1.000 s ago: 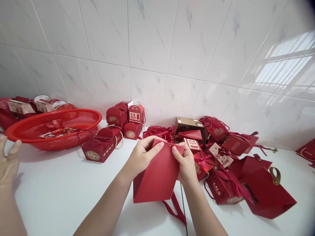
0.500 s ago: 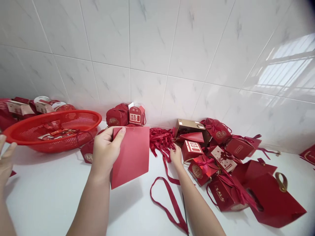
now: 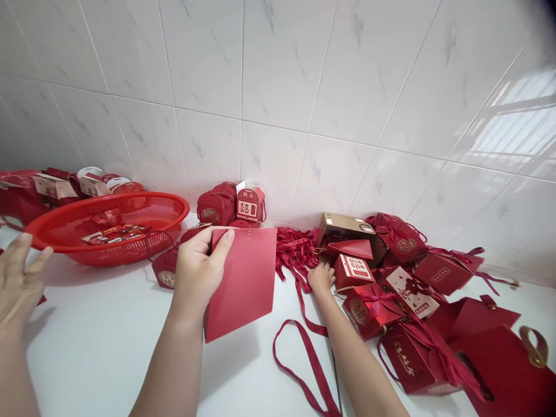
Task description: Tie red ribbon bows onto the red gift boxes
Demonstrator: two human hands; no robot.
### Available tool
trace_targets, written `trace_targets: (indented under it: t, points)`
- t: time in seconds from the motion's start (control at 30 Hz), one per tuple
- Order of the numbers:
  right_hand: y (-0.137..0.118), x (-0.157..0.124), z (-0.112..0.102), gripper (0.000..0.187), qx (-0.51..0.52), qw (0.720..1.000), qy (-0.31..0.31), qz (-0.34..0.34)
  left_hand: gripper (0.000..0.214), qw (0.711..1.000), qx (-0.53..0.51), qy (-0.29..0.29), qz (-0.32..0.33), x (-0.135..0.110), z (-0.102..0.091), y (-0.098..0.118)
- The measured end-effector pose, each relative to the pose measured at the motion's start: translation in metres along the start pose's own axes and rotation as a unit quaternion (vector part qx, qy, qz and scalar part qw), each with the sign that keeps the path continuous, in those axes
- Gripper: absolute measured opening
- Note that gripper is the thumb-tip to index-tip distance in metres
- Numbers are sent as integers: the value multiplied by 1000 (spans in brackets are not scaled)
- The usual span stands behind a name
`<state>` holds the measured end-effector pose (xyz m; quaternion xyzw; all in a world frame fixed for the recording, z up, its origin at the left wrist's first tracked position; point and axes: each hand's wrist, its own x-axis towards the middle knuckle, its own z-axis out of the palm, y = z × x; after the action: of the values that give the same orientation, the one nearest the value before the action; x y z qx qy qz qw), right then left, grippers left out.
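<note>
My left hand (image 3: pixel 200 265) grips a flat red gift box (image 3: pixel 243 278) by its upper left edge, thumb on the near face. The panel is held above the white table, tilted, with a small hole near its top edge. My right hand (image 3: pixel 320 278) is low at the right end of a pile of dark red ribbons (image 3: pixel 295 246), fingers curled. Whatever those fingers hold is hidden. Right beside it is a small red box with a cream label (image 3: pixel 354 271). A loose ribbon loop (image 3: pixel 310 353) lies on the table left of my right forearm.
A red plastic basket (image 3: pixel 56 240) with packets in it stands at the left. Another person's hand (image 3: pixel 19 278) is in front of it. Several finished-looking red boxes (image 3: pixel 217 205) line the tiled wall (image 3: pixel 278 156). A heap of ribbon-tied boxes (image 3: pixel 412 353) fills the right side.
The view has turned slightly left, so everything sits further right. My right hand's fingers have curled in beside the ribbon pile. My left hand keeps the flat box. The other person's hand shows more.
</note>
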<state>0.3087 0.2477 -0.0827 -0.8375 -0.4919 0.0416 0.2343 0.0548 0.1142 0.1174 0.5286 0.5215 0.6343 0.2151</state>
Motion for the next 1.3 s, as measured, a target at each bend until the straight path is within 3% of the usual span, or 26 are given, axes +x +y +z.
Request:
trace_targets:
  t: [0.4,0.7,0.93,1.03,1.13,1.3]
  points:
    - [13,-32,-14,43,-97,991,-76,-55,20,999,3,-40,-11,-3,3,5]
    - [13,-51,-28,56,-94,983,-125,-93,22,999,-5,-49,-6,-4,3,4]
    - [10,-82,-44,57,-47,961,-199,-188,21,999,2,-49,0,-4,5,4]
    - [15,-79,-56,48,-3,950,-212,-229,21,999,4,-43,3,-5,5,2]
    - [23,-63,-66,55,41,949,-189,-249,21,999,2,-34,2,-6,6,1]
    - [36,-46,-65,53,93,922,-216,-308,22,999,1,-37,1,-6,7,0]
